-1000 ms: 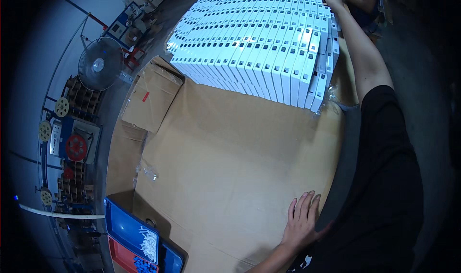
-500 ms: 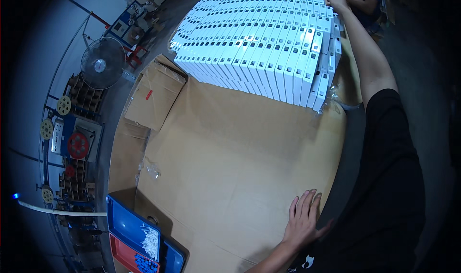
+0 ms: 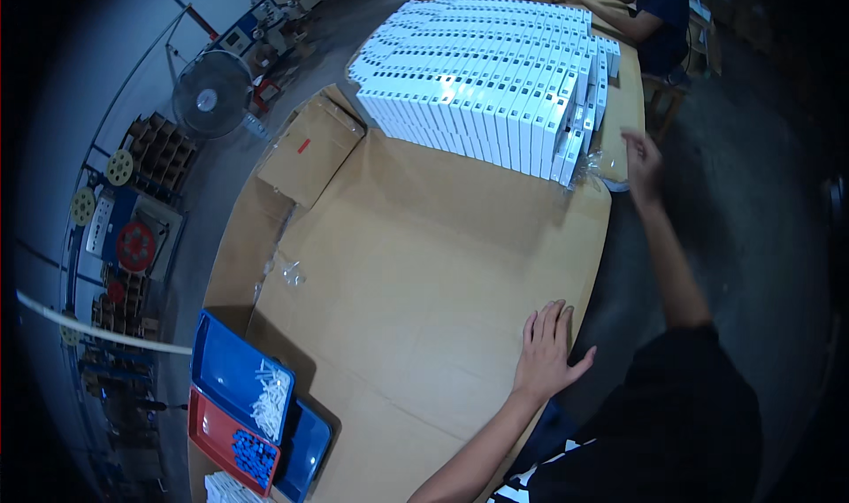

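Note:
My left hand [image 3: 546, 353] lies flat on the brown cardboard-covered table [image 3: 424, 291] near its right edge, fingers stretched out and thumb apart, holding nothing. In the air beside the table's far right edge is my right hand [image 3: 646, 165]. Its fingers are loosely bent and slightly apart, with nothing visible in them. Left of it stands a large block of white flat boxes [image 3: 478, 87], packed upright in rows, each with small dark square openings on top. Crumpled clear plastic [image 3: 600, 162] sits at the block's near right corner, close to my right hand.
A blue tray [image 3: 221, 353] with white small parts, a red tray [image 3: 212, 423] with blue pieces, and another blue tray [image 3: 309, 450] sit at the near left. A cardboard box [image 3: 314, 149] borders the table's left side. Another person [image 3: 659, 21] works at the far right; a fan [image 3: 210, 94] stands left.
My right hand has left the far right corner of the white block and come back toward me, off the table's edge. My left hand stays flat on the table. The view has shifted.

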A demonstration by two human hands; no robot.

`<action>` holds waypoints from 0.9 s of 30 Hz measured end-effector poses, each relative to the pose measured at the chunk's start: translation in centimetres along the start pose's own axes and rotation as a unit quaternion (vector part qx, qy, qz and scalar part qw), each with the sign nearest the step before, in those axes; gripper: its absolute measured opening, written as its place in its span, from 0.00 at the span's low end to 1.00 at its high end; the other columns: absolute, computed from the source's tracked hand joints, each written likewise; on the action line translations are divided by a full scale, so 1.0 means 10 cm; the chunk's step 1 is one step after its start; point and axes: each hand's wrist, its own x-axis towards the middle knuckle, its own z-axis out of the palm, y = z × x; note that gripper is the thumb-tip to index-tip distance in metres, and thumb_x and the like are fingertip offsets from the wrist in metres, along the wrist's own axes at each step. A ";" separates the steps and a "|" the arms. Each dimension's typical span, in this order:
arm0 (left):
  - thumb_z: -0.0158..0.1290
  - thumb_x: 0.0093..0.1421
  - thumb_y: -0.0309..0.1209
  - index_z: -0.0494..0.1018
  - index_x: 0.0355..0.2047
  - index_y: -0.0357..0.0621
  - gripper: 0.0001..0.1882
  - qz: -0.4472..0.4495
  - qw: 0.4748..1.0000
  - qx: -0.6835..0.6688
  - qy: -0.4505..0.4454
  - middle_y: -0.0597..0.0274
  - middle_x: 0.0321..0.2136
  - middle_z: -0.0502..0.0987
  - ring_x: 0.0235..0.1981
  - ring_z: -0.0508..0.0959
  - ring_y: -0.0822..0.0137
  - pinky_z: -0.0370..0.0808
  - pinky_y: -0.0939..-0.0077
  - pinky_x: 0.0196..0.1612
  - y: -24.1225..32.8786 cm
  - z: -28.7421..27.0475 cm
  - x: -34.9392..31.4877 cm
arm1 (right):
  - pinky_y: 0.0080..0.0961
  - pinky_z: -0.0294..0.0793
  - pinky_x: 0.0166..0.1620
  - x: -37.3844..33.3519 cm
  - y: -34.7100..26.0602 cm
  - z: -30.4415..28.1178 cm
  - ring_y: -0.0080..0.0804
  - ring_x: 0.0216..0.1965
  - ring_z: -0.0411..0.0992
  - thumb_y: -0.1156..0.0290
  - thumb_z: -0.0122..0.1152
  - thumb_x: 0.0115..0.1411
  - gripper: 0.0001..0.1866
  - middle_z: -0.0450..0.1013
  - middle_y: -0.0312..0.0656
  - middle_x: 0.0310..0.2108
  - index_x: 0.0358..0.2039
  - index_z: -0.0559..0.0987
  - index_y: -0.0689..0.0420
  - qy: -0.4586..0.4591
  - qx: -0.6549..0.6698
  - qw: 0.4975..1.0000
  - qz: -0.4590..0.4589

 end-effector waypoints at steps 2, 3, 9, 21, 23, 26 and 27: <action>0.58 0.59 0.57 0.65 0.63 0.35 0.43 0.002 1.000 0.008 0.019 0.44 0.63 0.64 0.69 0.61 0.49 0.52 0.47 0.73 -0.04 -0.01 -0.07 | 0.33 0.78 0.53 -0.84 -0.77 -0.26 0.43 0.48 0.80 0.86 0.58 0.61 0.11 0.80 0.49 0.43 0.43 0.81 0.64 -0.043 -0.056 0.995 -0.077; 0.58 0.59 0.57 0.65 0.63 0.35 0.43 -0.003 0.999 0.004 0.035 0.44 0.63 0.64 0.69 0.61 0.49 0.52 0.47 0.73 -0.04 -0.01 -0.07 | 0.33 0.77 0.54 -1.16 -0.90 -0.41 0.44 0.50 0.78 0.88 0.58 0.60 0.11 0.79 0.50 0.45 0.42 0.80 0.64 -0.043 -0.049 0.987 -0.148; 0.57 0.62 0.49 0.70 0.57 0.37 0.32 0.059 0.989 -0.012 0.137 0.46 0.58 0.69 0.65 0.66 0.49 0.56 0.46 0.71 -0.09 0.03 -0.24 | 0.37 0.73 0.59 -2.87 -1.41 -1.04 0.45 0.55 0.75 0.90 0.53 0.61 0.13 0.76 0.51 0.51 0.43 0.81 0.64 -0.152 0.004 0.987 -0.056; 0.58 0.62 0.32 0.76 0.48 0.42 0.15 0.030 0.945 -0.140 0.295 0.54 0.49 0.76 0.53 0.75 0.52 0.68 0.56 0.60 0.55 -0.52 -2.66 | 0.30 0.77 0.50 -4.12 -2.25 -1.61 0.34 0.43 0.77 0.83 0.50 0.69 0.10 0.77 0.47 0.41 0.46 0.79 0.69 -0.382 0.133 0.914 0.014; 0.58 0.62 0.32 0.77 0.46 0.42 0.13 -0.066 0.934 -0.121 0.329 0.54 0.48 0.78 0.52 0.76 0.52 0.69 0.57 0.58 0.48 -0.55 -3.42 | 0.29 0.78 0.49 -4.14 -2.49 -1.55 0.33 0.42 0.77 0.84 0.49 0.69 0.10 0.77 0.46 0.41 0.45 0.79 0.69 -0.403 0.147 0.903 -0.023; 0.58 0.61 0.29 0.78 0.44 0.41 0.11 -0.222 0.891 -0.072 0.390 0.53 0.47 0.79 0.52 0.77 0.51 0.71 0.56 0.57 0.48 -0.72 -4.56 | 0.28 0.78 0.48 -4.25 -2.70 -1.36 0.33 0.41 0.77 0.84 0.49 0.69 0.10 0.77 0.46 0.40 0.45 0.78 0.69 -0.419 0.179 0.889 -0.057; 0.59 0.60 0.28 0.78 0.43 0.42 0.11 -0.262 0.866 -0.026 0.425 0.53 0.46 0.79 0.51 0.77 0.50 0.72 0.56 0.56 0.47 -0.80 -4.89 | 0.28 0.78 0.47 -4.29 -2.76 -1.29 0.33 0.41 0.77 0.84 0.49 0.69 0.10 0.77 0.47 0.40 0.45 0.78 0.69 -0.418 0.202 0.884 -0.056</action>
